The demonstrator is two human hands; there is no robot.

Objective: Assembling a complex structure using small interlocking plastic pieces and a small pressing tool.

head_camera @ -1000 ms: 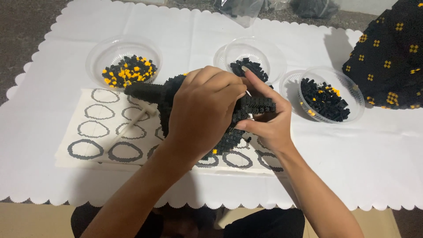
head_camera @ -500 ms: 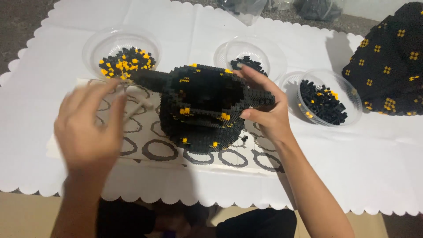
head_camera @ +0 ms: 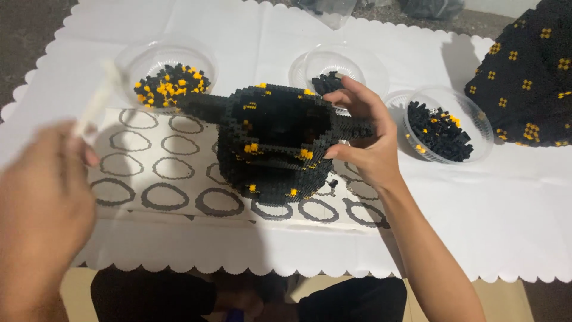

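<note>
A hollow black model built of tiny blocks with yellow specks stands on a sheet printed with dark rings. My right hand grips the model's right side, thumb at the front and fingers over the rim. Blurred at the near left, my left hand is raised off the table and holds a thin white stick-like tool that points up toward a bowl.
Three clear plastic bowls stand behind the model: one with black and yellow blocks, a second with a few black blocks, a third with mostly black blocks. A large black block piece with yellow dots sits at the right. White scalloped cloth covers the table.
My left hand has come off the top of the model, swung left and toward me, and now carries the white tool. My right hand stays on the model.
</note>
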